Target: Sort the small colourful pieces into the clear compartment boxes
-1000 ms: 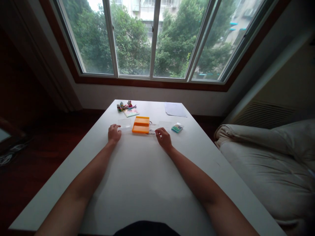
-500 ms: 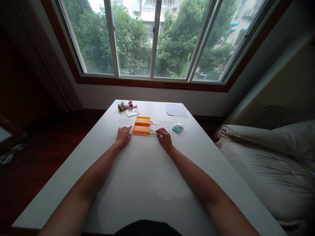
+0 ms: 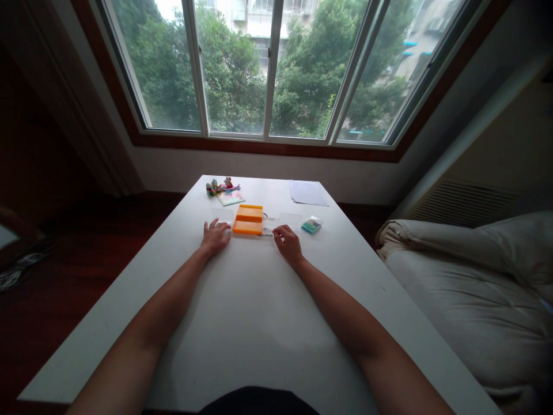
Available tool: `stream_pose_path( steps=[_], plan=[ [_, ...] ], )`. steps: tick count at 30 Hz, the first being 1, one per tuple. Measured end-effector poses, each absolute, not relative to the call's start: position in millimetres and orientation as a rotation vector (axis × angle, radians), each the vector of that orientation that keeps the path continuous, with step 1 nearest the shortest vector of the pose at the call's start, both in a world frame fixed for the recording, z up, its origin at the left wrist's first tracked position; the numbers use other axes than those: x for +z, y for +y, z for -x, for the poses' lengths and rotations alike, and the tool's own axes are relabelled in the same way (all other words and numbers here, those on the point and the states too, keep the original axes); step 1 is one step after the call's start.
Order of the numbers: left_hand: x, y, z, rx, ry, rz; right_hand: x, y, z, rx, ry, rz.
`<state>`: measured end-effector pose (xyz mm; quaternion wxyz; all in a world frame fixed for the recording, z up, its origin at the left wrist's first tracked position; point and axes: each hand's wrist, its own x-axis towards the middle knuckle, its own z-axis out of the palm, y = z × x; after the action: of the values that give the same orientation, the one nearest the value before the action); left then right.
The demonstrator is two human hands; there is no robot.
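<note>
The left hand (image 3: pixel 215 236), fingers spread, is resting beside the orange tray (image 3: pixel 247 219) (lying between both hands on the white table (image 3: pixel 250 311)); the right hand (image 3: pixel 287 241) is curling, its grip impossible to tell.

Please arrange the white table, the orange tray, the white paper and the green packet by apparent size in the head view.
1. White table, clearly largest.
2. Orange tray and white paper: too alike to rank; the paper lies farther away.
3. Green packet, smallest.
</note>
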<state>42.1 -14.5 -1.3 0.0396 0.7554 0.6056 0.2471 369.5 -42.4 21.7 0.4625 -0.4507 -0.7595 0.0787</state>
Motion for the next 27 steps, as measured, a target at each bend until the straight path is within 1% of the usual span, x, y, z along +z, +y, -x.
stream_pose_path(
  steps=[21,27],
  plan=[
    [7.0,-22.8,-46.3,0.889,1.764,-2.413,18.4,-40.4,-369.3,0.177,-1.863,1.100],
    [18.6,-34.4,-54.6,0.912,1.941,-2.346,19.3,-40.6,-370.0,0.184,-1.862,1.111]
  ],
)
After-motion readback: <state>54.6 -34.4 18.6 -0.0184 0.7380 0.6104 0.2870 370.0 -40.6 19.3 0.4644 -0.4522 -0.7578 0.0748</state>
